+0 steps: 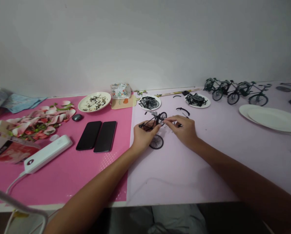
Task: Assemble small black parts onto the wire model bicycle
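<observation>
The little black model bicycle [157, 120] is in the left hand [143, 135], over the lilac side of the table [209, 159], pinched between thumb and fingers. The right hand [184, 129] has its thumb and pointing finger pressed together right by the upper wheel [162, 116]; I cannot tell if a tiny part is between them. A lower wheel [156, 142] shows just below the left hand, but I cannot see if it is joined on.

To do this bit well, I think the left hand should hold firm but not squash, because thin bits may bend. The right fingers should push gently and straight, near the middle of the wheel. The curved black mudguard [184, 111] lies just past the right hand, so try not to bump it.

Now for words: the pink and red bag [16, 151] has dark letters, too blurry to read. The white power bank [49, 154] has a round dark spot, but I can read no name there. The long strip [177, 93] by the wall [145, 42] has marks too small to read
</observation>
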Available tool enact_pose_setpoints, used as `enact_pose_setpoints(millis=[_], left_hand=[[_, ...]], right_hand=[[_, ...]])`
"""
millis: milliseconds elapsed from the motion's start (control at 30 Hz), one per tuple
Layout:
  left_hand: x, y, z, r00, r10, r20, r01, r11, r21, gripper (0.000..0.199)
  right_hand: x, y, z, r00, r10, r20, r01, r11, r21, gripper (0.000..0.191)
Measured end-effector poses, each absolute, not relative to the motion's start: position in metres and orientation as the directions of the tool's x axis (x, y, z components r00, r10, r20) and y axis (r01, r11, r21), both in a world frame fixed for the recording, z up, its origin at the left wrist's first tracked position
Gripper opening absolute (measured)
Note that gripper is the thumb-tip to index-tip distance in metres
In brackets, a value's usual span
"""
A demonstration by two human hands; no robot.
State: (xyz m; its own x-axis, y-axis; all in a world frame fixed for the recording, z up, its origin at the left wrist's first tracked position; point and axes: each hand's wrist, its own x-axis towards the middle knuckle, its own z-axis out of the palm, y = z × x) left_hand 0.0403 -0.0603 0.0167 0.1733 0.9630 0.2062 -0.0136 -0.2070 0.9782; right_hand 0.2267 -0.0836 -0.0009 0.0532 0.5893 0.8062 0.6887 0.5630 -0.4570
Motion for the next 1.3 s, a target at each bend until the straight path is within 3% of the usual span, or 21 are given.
enact_pose_setpoints(millis=[867, 1300], left_hand=[[0.0394, -0.0571, 0.0180, 0.191, 0.965, 0.182, -0.061, -0.173, 0.983, 0.023], [0.0390, -0.0577, 0.0190, 0.213, 0.954, 0.212, -0.038, -0.208, 0.977, 0.022]], right_hand=[[0.2263, -0.0873, 0.0026, 0.085, 0.590, 0.803, 0.665, 0.567, -0.487, 0.009], [0.2270, -0.0872, 0.0029, 0.014, 0.550, 0.835, 0.648, 0.631, -0.426, 0.004]])
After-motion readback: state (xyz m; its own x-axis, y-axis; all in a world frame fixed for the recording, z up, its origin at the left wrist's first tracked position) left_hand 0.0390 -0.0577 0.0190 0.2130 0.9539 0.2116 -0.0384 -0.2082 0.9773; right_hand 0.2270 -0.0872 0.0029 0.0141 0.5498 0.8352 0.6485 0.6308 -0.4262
